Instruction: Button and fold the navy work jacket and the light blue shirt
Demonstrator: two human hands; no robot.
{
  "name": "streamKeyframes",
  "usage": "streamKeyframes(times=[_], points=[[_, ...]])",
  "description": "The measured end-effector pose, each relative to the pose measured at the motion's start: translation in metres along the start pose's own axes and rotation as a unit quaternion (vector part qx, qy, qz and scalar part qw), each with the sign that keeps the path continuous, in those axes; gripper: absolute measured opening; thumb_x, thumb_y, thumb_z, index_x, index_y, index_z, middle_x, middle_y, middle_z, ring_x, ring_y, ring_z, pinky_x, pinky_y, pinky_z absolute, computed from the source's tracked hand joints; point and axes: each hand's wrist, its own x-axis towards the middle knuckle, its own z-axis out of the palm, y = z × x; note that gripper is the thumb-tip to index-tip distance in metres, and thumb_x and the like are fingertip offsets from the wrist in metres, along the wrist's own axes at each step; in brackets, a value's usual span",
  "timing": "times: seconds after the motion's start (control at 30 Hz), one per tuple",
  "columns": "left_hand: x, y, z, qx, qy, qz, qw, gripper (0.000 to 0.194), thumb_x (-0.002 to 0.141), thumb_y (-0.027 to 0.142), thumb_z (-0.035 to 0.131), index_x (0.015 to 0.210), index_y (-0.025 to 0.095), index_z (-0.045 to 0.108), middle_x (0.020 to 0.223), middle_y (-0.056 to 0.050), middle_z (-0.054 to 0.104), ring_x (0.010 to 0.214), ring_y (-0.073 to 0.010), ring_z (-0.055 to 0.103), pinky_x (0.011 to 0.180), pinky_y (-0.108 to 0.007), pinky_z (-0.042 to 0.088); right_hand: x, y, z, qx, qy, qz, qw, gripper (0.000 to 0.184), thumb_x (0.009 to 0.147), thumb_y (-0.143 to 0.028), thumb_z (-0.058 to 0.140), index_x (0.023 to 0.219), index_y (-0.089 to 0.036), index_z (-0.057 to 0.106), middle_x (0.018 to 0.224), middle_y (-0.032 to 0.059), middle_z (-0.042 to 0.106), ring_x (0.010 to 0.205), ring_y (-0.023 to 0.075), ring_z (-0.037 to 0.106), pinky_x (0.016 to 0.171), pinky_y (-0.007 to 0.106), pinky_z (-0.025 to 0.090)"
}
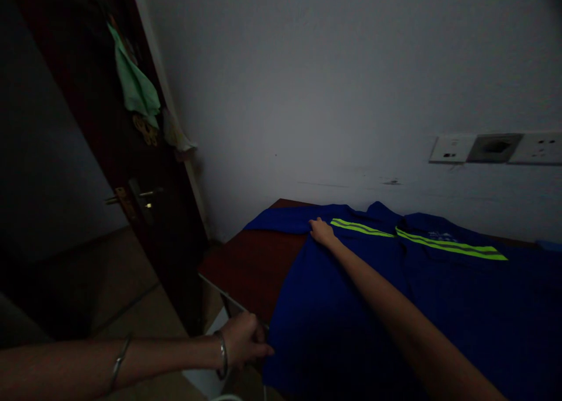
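Observation:
A blue work jacket [360, 295] with yellow-green reflective stripes lies spread over a dark red-brown table [250, 260]. One sleeve stretches toward the table's far left corner. My left hand [246, 338], with a bangle at the wrist, is closed at the jacket's lower left edge, its fingers curled and its thumb at the cloth. Reaching across the jacket, my right hand [322, 232] grips the fabric where the sleeve meets the body, beside the left end of a stripe. Parts of the lower jacket are lost in shadow.
A pale wall [298, 96] rises behind the table, with wall sockets [492, 148] at right. On the left stands an open dark door [127, 155] with a green cloth [136, 88] hanging from it. A white object [202, 380] is below the table's left edge.

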Motion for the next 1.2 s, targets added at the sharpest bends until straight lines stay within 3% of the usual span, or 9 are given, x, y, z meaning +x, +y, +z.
streamKeyframes(times=[0.27, 0.53, 0.73, 0.9, 1.07, 1.1, 1.13, 1.17, 1.2], points=[[0.008, -0.004, 0.017, -0.189, -0.027, -0.060, 0.980, 0.029, 0.064, 0.039, 0.061, 0.052, 0.013, 0.054, 0.048, 0.002, 0.053, 0.035, -0.0052, 0.041, 0.032, -0.014, 0.030, 0.021, 0.006, 0.001, -0.034, -0.025, 0.017, 0.999, 0.028, 0.080, -0.013, 0.045, 0.103, -0.011, 0.061, 0.105, 0.0196, 0.060, 0.099, 0.0277, 0.058, 0.079, 0.038, 0.045], [0.021, -0.023, -0.012, -0.350, -0.286, 0.008, 0.892, 0.032, 0.057, 0.043, 0.069, 0.061, 0.013, 0.060, 0.059, -0.002, 0.061, 0.037, -0.0113, 0.052, 0.029, -0.019, 0.039, 0.038, 0.016, -0.005, -0.032, -0.011, 0.026, 0.999, 0.031, 0.081, -0.016, 0.044, 0.107, -0.011, 0.059, 0.109, 0.0195, 0.059, 0.099, 0.0261, 0.058, 0.079, 0.034, 0.045], [0.037, -0.025, -0.011, -0.256, -0.391, -0.021, 0.884, 0.017, 0.064, 0.031, 0.064, 0.065, 0.015, 0.059, 0.054, -0.002, 0.061, 0.037, -0.0159, 0.055, 0.030, -0.023, 0.040, 0.025, 0.013, 0.017, -0.017, -0.003, 0.027, 0.999, 0.032, 0.088, -0.024, 0.035, 0.104, -0.011, 0.060, 0.109, 0.0188, 0.058, 0.103, 0.0259, 0.055, 0.081, 0.035, 0.043], [0.052, -0.016, -0.005, -0.155, -0.467, -0.003, 0.871, 0.018, 0.068, 0.033, 0.062, 0.061, 0.018, 0.057, 0.051, -0.001, 0.061, 0.037, -0.0188, 0.056, 0.030, -0.026, 0.041, 0.005, 0.008, 0.029, 0.030, 0.020, 0.025, 0.999, 0.051, 0.090, -0.041, 0.027, 0.130, -0.011, 0.038, 0.128, 0.0195, 0.044, 0.116, 0.0270, 0.042, 0.091, 0.039, 0.036], [0.092, -0.001, -0.060, -0.046, -0.663, -0.017, 0.747, 0.029, 0.070, 0.048, 0.059, 0.070, 0.020, 0.068, 0.068, -0.006, 0.067, 0.055, -0.0259, 0.064, 0.039, -0.034, 0.048, -0.031, -0.006, 0.031, 0.115, -0.007, -0.021, 0.993, 0.072, 0.085, -0.057, 0.026, 0.140, -0.011, 0.019, 0.145, 0.0197, 0.014, 0.132, 0.0346, 0.014, 0.101, 0.051, 0.018], [0.104, -0.001, -0.077, -0.035, -0.655, -0.043, 0.754, 0.033, 0.070, 0.050, 0.057, 0.071, 0.019, 0.068, 0.069, -0.007, 0.067, 0.056, -0.0255, 0.064, 0.040, -0.034, 0.049, -0.040, -0.011, 0.032, 0.125, -0.020, -0.044, 0.991, 0.073, 0.084, -0.060, 0.024, 0.140, -0.012, 0.021, 0.146, 0.0186, 0.012, 0.132, 0.0354, 0.011, 0.102, 0.053, 0.014], [0.118, -0.003, -0.094, -0.040, -0.597, -0.056, 0.799, 0.036, 0.070, 0.052, 0.056, 0.069, 0.018, 0.067, 0.066, -0.008, 0.066, 0.051, -0.0228, 0.062, 0.040, -0.032, 0.047, -0.050, -0.017, 0.033, 0.134, -0.032, -0.069, 0.988, 0.074, 0.083, -0.062, 0.023, 0.139, -0.014, 0.024, 0.146, 0.0172, 0.010, 0.133, 0.0357, 0.008, 0.102, 0.054, 0.010], [0.133, -0.006, -0.111, -0.055, -0.501, -0.060, 0.862, 0.037, 0.070, 0.052, 0.056, 0.067, 0.017, 0.066, 0.064, -0.007, 0.065, 0.047, -0.0192, 0.060, 0.040, -0.029, 0.046, -0.059, -0.023, 0.035, 0.141, -0.045, -0.094, 0.985, 0.074, 0.082, -0.064, 0.022, 0.138, -0.016, 0.028, 0.147, 0.0159, 0.010, 0.133, 0.0359, 0.006, 0.102, 0.055, 0.006], [0.148, -0.011, -0.127, -0.084, -0.355, -0.049, 0.930, 0.038, 0.071, 0.052, 0.054, 0.067, 0.016, 0.065, 0.062, -0.006, 0.064, 0.043, -0.0143, 0.056, 0.041, -0.025, 0.045, -0.067, -0.029, 0.036, 0.147, -0.052, -0.116, 0.981, 0.073, 0.082, -0.065, 0.021, 0.136, -0.017, 0.032, 0.147, 0.0151, 0.010, 0.133, 0.0361, 0.004, 0.102, 0.056, 0.003]])
